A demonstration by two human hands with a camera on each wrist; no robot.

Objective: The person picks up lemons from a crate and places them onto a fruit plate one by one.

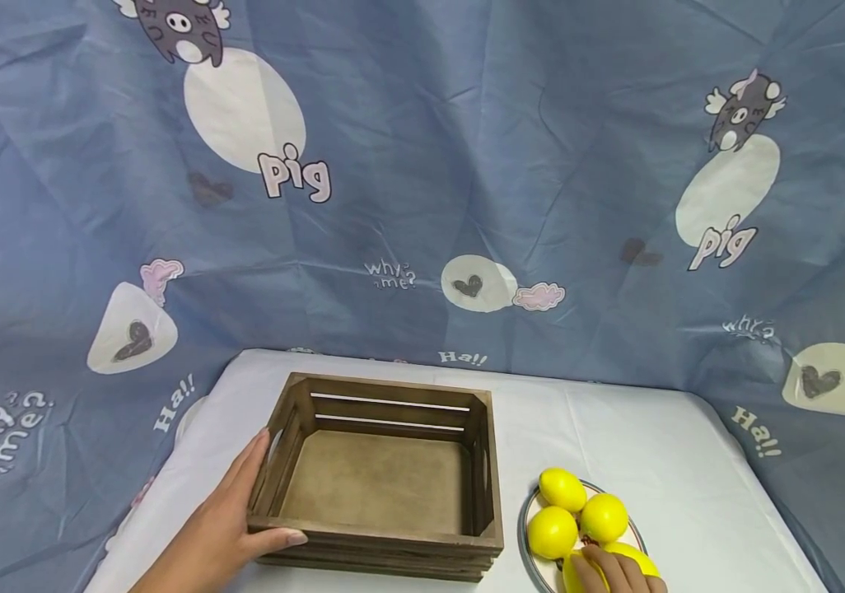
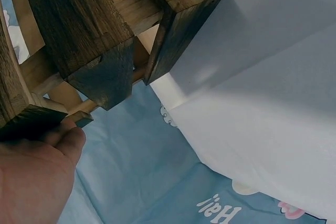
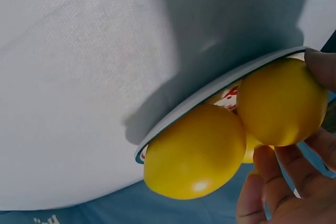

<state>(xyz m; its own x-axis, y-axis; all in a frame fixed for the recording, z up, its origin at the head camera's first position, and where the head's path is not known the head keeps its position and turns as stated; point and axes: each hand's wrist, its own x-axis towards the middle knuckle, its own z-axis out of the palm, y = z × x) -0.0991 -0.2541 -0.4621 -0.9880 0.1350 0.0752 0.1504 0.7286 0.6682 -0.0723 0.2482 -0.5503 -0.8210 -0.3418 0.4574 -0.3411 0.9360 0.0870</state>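
My left hand (image 1: 218,519) grips the left end of a brown slatted wooden crate (image 1: 385,550), its thumb over the front rim and its fingers along the left side. In the left wrist view that hand (image 2: 37,177) is at the crate's slats (image 2: 79,19), fingertips partly hidden. To the right, a round dark-rimmed plate (image 1: 547,570) carries several yellow lemons (image 1: 552,532). My right hand (image 1: 623,572) is over its near side. In the right wrist view, its thumb and fingers (image 3: 270,177) hold one lemon (image 3: 281,103) from opposite sides, beside another lemon (image 3: 194,150).
Crate and plate stand on a white-covered table (image 1: 615,428), the plate close to the crate's right side. A blue printed cloth (image 1: 408,206) hangs behind the table and around both sides.
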